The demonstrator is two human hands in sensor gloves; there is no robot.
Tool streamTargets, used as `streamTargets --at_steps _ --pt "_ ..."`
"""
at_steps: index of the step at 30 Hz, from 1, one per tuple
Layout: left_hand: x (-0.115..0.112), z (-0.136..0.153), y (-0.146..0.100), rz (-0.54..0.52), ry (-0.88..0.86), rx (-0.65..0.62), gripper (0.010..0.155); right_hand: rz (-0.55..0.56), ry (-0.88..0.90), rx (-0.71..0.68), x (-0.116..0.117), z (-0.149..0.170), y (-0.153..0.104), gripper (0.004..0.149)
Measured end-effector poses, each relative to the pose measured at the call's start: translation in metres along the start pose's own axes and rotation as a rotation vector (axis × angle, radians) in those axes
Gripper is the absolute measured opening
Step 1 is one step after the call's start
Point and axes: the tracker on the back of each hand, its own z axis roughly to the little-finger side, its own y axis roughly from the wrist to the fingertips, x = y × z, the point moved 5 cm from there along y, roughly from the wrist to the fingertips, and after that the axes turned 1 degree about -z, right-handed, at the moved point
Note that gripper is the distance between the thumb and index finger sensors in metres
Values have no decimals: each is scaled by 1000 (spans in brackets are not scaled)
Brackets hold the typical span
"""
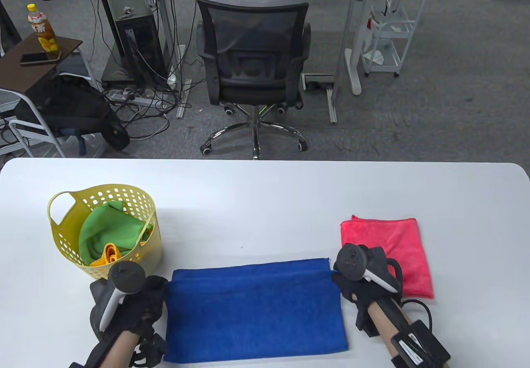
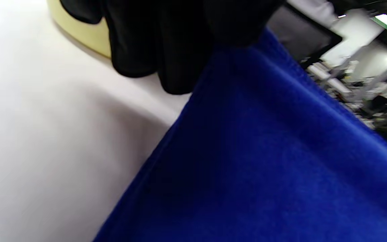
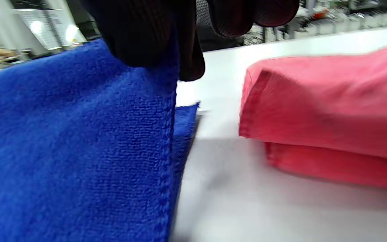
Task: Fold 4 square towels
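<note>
A blue towel [image 1: 254, 310] lies near the table's front edge, its top layer folded over towards the far edge. My left hand [image 1: 155, 291] pinches the towel's upper left corner; the left wrist view shows gloved fingers [image 2: 166, 43] on the blue cloth [image 2: 264, 161]. My right hand [image 1: 341, 281] pinches the upper right corner; the right wrist view shows fingers [image 3: 146, 37] gripping the blue edge [image 3: 79, 141]. A folded red towel [image 1: 387, 252] lies right of my right hand, also in the right wrist view [image 3: 331, 107]. Green [image 1: 109, 229] and orange [image 1: 109, 256] towels sit in the yellow basket [image 1: 62, 235].
The yellow basket stands at the table's left, just behind my left hand, and shows in the left wrist view [image 2: 82, 33]. The white table [image 1: 265, 194] stretches beyond the towels. An office chair [image 1: 252, 69] and desks stand past the far edge.
</note>
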Motion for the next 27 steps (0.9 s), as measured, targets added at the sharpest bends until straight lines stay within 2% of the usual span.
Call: streamTargets --at_steps 2,4,6,9,11,14,15,17,20,21,24,27 --pt "-10 1 17 3 -5 58 43 17 25 80 14 9 20 47" --pt "-18 1 22 21 5 65 54 49 -14 137 20 14 23 60" --pt "-16 0 16 -6 11 19 61 47 -48 132 19 13 15 63" --pt "-10 -2 2 -23 -5 -69 66 43 -53 125 12 9 -6 57" --pt "-9 -2 -5 -9 -21 -126 67 -14 -55 103 20 2 -15 53" --pt "-12 4 -4 -18 -70 -146 67 -161 -180 172 52 -7 -19 61" --pt "-14 6 -3 -16 -74 -145 67 -174 -215 191 59 -9 -19 65" --pt "-18 9 -1 -9 -63 -144 67 -100 -209 179 64 -19 -18 64" --pt "-17 10 -2 -35 -45 -163 67 -121 -94 192 70 -26 -15 51" --pt "-14 9 -3 -53 -35 -169 67 -84 -39 181 70 -27 -14 49" --pt "-10 7 -7 -87 -20 -191 67 -46 26 178 62 -24 -15 45" --pt "-7 4 -12 -77 -60 -225 67 139 177 80 31 -29 -31 45"
